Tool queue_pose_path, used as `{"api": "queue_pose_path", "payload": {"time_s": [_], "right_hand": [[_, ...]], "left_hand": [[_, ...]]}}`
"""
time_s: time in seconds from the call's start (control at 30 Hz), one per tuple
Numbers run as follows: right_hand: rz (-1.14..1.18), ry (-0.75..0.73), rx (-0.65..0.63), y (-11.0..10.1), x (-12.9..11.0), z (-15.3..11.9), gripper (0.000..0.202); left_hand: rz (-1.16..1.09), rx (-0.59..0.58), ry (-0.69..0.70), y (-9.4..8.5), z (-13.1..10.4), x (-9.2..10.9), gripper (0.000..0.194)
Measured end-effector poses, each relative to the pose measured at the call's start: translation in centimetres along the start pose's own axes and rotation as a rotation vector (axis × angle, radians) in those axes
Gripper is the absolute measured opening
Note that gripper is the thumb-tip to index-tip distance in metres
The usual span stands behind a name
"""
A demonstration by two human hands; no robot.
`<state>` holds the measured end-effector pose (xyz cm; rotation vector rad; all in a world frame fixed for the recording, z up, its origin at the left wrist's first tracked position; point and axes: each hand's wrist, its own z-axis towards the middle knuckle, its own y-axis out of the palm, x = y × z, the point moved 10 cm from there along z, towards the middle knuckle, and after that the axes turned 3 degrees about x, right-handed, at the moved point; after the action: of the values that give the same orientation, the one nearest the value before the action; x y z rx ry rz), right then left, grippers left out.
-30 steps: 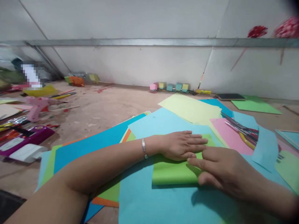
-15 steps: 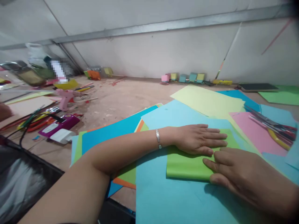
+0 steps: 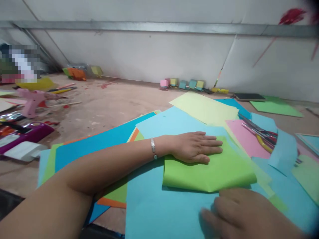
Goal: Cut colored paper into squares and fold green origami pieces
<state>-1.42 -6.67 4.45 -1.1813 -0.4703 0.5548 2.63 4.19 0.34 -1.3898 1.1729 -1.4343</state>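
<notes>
My left hand [image 3: 196, 147] lies flat with its fingers stretched out, pressing on a green sheet of paper [image 3: 231, 162]. The near edge of that sheet is folded over and bulges in a loose, uncreased roll. Just in front of the fold is my right hand [image 3: 244, 212], apart from the green paper and over a light blue sheet [image 3: 159, 209]. Its fingers look bent but are blurred by motion, and I cannot make out anything in them. The light blue sheet lies under the green one.
Scissors [image 3: 259, 129] rest on pink paper [image 3: 236, 132] at the right. Blue sheets [image 3: 99, 142] are stacked at the left. A pink glue gun [image 3: 31, 101], a purple device [image 3: 37, 132] and a white adapter [image 3: 25, 151] lie far left. Small paper cubes [image 3: 183, 84] line the wall, near a phone [image 3: 250, 97].
My right hand has come off the fold and moved toward me; the green fold has sprung up looser. My left hand stays flat on the sheet. The view has turned right.
</notes>
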Motion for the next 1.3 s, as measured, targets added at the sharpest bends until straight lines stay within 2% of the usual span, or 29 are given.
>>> {"api": "queue_pose_path", "payload": {"time_s": [0.07, 0.17, 0.3, 0.43, 0.53, 0.67, 0.9, 1.03, 1.13, 1.23, 1.3], "right_hand": [[-0.147, 0.011, 0.056, -0.1, -0.6, 0.4, 0.046], [-0.321, 0.131, 0.037, 0.7, -0.4, 0.1, 0.071], [-0.415, 0.265, -0.104, 1.4, 0.7, -2.0, 0.088], [-0.493, 0.380, -0.231, 0.5, 2.6, -5.0, 0.082], [-0.529, 0.411, -0.290, -0.1, 3.5, -6.9, 0.074], [-0.556, 0.387, -0.280, -0.5, 3.6, -7.3, 0.062], [-0.429, 0.174, -0.035, -0.2, 0.6, -3.1, 0.055], [-0.438, 0.083, 0.047, 0.3, -0.9, -1.5, 0.062], [-0.477, -0.020, 0.008, 1.4, -2.3, -0.7, 0.062], [-0.528, -0.075, -0.056, 2.3, -3.0, -0.1, 0.041], [-0.511, -0.089, -0.054, 2.4, -3.4, 0.4, 0.027]], "left_hand": [[-0.006, -0.008, 0.003, 0.0, 0.0, 0.1, 0.059], [-0.031, -0.011, 0.005, 0.1, 0.0, 0.1, 0.059], [-0.059, 0.012, 0.009, 0.2, 0.0, -0.2, 0.058], [-0.061, 0.014, 0.017, 0.3, 0.1, -0.2, 0.059], [-0.048, 0.005, 0.016, 0.3, 0.1, -0.2, 0.059], [-0.045, 0.029, 0.022, 0.1, 0.1, -0.1, 0.058], [0.017, 0.030, 0.034, 0.4, 0.1, -0.1, 0.060], [0.029, -0.003, 0.018, 0.5, 0.0, -0.1, 0.061], [0.034, -0.005, 0.015, 0.5, 0.0, -0.1, 0.061], [0.052, 0.006, 0.018, 0.5, 0.1, -0.1, 0.061], [0.061, 0.001, 0.013, 0.6, 0.2, -0.1, 0.062]]}}
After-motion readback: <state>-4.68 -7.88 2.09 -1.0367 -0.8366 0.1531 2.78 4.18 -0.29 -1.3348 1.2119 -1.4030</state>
